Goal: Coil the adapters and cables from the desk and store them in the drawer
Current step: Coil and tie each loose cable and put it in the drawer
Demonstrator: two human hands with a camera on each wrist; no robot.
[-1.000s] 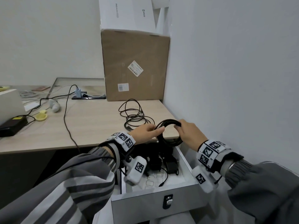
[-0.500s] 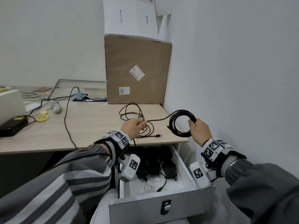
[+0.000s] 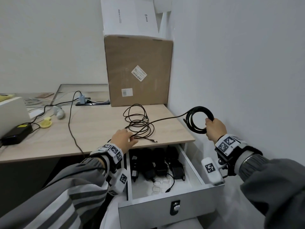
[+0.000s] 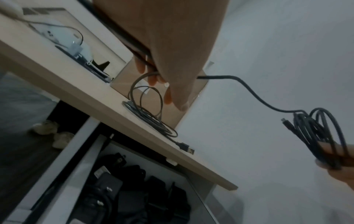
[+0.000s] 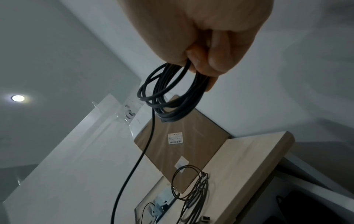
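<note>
Risk 1: free run of the black cable (image 3: pixel 166 119) stretched between both hands, crossing the thinner loose cable (image 3: pixel 138 124) heaped near the desk's front right corner; likely to snag and drag that heap off the front edge if pulled hard.
Risk 2: coil (image 3: pixel 198 119) held by 1 side only; loops could spring apart if the grip slackens during the next wrap.
Risk 3: USB plug (image 3: pixel 154 140) of the loose cable lying right at the desk's front edge, above the open drawer (image 3: pixel 166 210); a small tug could tip it over.
Right hand (image 3: pixel 214 129): fist closed round the right side of the coil, several loops bunched under curled fingers (image 5: pixel 199 60); raised off the desk's right edge, close to the wall.
Left hand (image 3: pixel 123 140): at the desk's front edge, fingers (image 4: pixel 151 78) curled around the cable's free run; touching the loose heap or not, cannot tell.
Cable location: partly wound in the right hand, remainder reaching the left.
Drawer: pulled out below the desk, black adapters (image 3: pixel 158 164) packed along its back.
Judged step: mid-coiling, storing not yet begun.
</note>
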